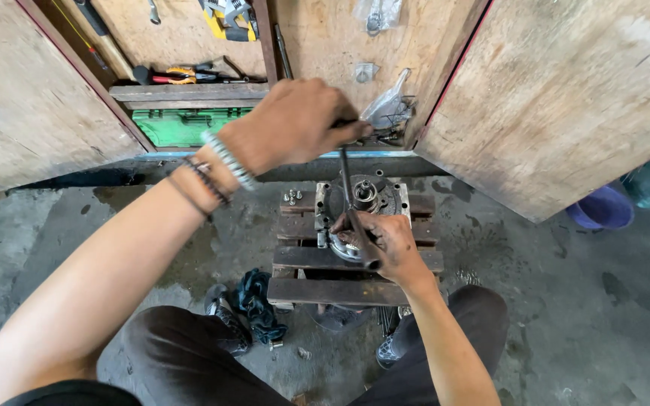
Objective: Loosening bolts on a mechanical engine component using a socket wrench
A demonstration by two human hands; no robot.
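On low slatted wooden table (385,259): grey metal engine casing (374,197); left hand (295,120) gripping top of thin dark steel rod (346,188), right hand (381,240) clasping its lower end; rod could slip, striking fingers.

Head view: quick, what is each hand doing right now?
Left hand: closed around the top of a long metal tool.
Right hand: closed on the tool's lower end, over the metal housing.

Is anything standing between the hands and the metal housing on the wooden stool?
Nothing visible does. The right hand already rests on the metal housing, steadying a thin rod whose top the left hand grips. The loose bolts lie off to the side on the wooden stool.
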